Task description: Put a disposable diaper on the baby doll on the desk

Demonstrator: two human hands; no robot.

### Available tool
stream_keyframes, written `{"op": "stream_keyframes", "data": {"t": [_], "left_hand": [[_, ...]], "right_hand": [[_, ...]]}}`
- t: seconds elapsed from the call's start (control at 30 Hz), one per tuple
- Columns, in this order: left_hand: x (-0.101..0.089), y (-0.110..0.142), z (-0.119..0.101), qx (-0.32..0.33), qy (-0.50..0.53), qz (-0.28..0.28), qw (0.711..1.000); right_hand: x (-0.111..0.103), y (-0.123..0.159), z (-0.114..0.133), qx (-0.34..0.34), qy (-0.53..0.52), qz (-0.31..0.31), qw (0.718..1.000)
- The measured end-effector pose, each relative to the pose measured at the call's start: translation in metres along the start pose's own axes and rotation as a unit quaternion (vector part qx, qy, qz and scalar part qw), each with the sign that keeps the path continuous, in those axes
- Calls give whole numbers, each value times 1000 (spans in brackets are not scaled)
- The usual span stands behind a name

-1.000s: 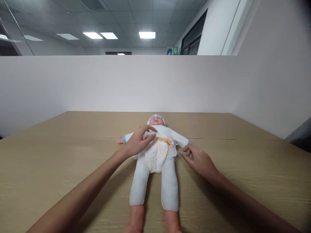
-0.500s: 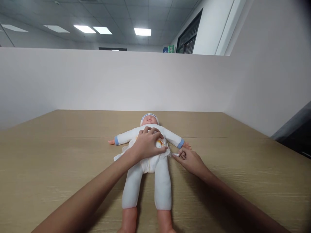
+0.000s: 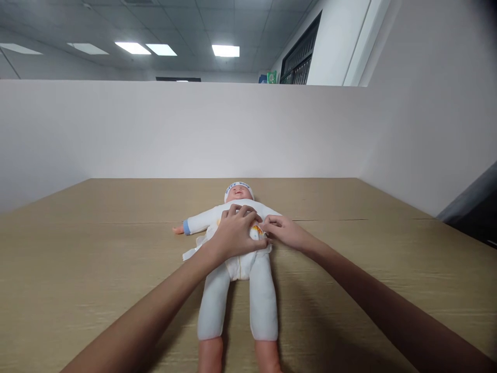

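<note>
A baby doll [image 3: 212,311] in white clothes and a lettered white cap lies on its back, feet towards me. Round its hips is a white diaper [image 3: 239,269] with an orange print at the front. My left hand [image 3: 236,230] lies over the diaper's front, fingers and thumb spread, pressing it against the belly. With thumb and fingers pinched together, my right hand [image 3: 281,230] holds the diaper's side tab at the front panel, just beside my left thumb; the tab is mostly hidden. Another white tab [image 3: 190,254] sticks out loose on the left.
The doll lies on a wood-grain table [image 3: 97,290] with a seam across it. A white partition [image 3: 217,129] rises behind the far edge. At the right edge is a dark object [image 3: 473,212] that I cannot make out.
My right hand has moved left and up, bringing the side tab from out beside the doll's hip onto the diaper's front. My left hand stays nearly in place.
</note>
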State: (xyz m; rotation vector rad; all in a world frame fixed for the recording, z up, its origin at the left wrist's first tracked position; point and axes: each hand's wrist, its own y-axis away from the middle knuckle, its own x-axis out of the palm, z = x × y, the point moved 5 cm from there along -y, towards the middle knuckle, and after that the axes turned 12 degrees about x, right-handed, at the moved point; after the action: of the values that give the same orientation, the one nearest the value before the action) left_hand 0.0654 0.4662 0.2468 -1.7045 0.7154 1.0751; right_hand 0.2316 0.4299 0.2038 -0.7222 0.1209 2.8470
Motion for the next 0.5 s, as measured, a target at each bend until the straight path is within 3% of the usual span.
{"op": "stream_keyframes", "data": {"t": [0.17, 0.27, 0.33, 0.43, 0.5], "left_hand": [[-2, 2, 4, -8, 41, 5, 999], [-9, 5, 13, 11, 140, 27, 990], [-13, 10, 21, 25, 234, 33, 971], [-18, 31, 43, 7, 350, -31, 936], [-18, 57, 62, -32, 354, -105, 929]], "right_hand": [[27, 9, 9, -38, -9, -57, 998], [28, 39, 10, -163, 28, -115, 979], [31, 59, 7, -248, 80, -110, 959], [33, 71, -3, -291, 160, -79, 940], [31, 73, -5, -307, 204, -85, 926]]}}
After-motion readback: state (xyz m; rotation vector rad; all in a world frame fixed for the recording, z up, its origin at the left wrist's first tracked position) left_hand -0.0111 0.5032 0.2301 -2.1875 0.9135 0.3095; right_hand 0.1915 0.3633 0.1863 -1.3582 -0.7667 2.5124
